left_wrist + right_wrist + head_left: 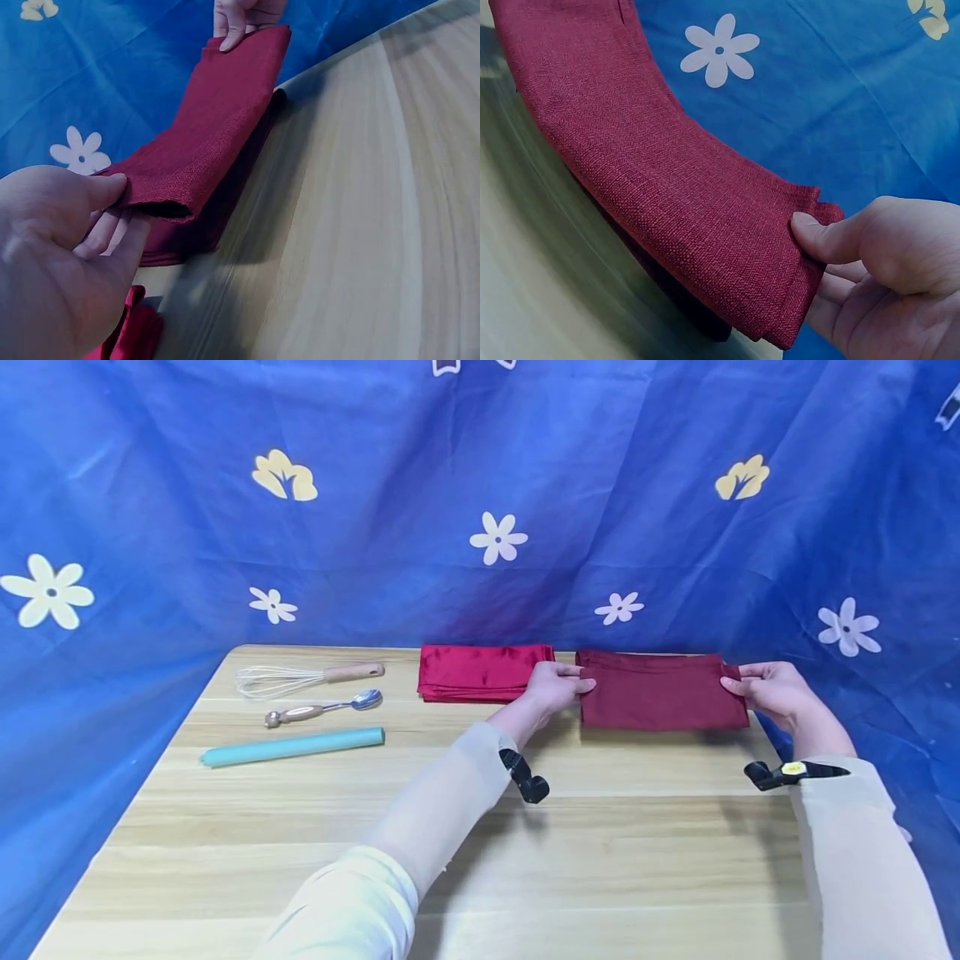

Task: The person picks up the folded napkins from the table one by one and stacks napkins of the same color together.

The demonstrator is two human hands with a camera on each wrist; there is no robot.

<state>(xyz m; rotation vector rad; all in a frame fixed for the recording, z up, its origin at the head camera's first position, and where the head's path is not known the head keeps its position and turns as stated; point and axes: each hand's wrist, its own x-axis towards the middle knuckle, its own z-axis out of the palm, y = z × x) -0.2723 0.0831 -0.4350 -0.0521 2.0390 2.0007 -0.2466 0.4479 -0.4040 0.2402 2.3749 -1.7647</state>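
Note:
A folded dark red cloth [660, 697] is held up at its two ends over the back right of the table. Its left end is pinched between the thumb and fingers of my left hand [555, 687]. My right hand [776, 693] pinches the opposite end, thumb on top, as the right wrist view shows of the cloth [682, 195]. Beneath it, in the left wrist view, lies another dark red folded layer [180, 244]; whether it is a separate cloth I cannot tell. A brighter, shiny red folded cloth [480, 670] lies just left of my left hand.
On the table's left side lie a whisk [307, 678], a metal spoon [326, 707] with a beige handle, and a light teal rod-like roll [292, 747]. The wooden table [600, 860] ends against a blue flowered curtain [390, 527] at the back and sides.

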